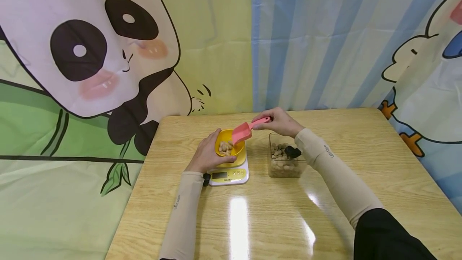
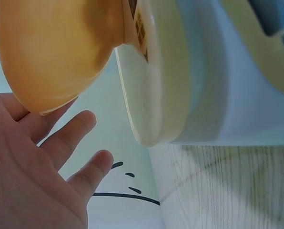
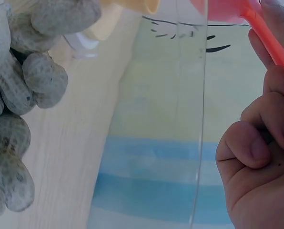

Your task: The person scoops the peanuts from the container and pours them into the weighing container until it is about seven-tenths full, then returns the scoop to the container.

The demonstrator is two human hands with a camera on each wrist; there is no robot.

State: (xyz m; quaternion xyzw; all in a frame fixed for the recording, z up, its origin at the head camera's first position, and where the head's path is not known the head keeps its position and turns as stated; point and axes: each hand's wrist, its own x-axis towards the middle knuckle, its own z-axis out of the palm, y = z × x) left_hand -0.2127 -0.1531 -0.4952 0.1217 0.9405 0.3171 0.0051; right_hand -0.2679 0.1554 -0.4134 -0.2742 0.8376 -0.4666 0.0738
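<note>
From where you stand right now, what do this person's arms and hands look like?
The left hand and right hand wear no gloves. Beige sleeves with small dark lettering reach the wrists; a black sleeve shows higher on the right side. A small black device sits at each wrist.

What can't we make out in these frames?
- Display reading: head view, too small and dark; left wrist view, top edge cuts the display off.
- Peanut count in the box: head view, peanuts overlap, and the black wrist camera covers some.
- Bowl contents: left wrist view, its own wall hides them.
- Scoop head: right wrist view, cut by top edge.
</note>
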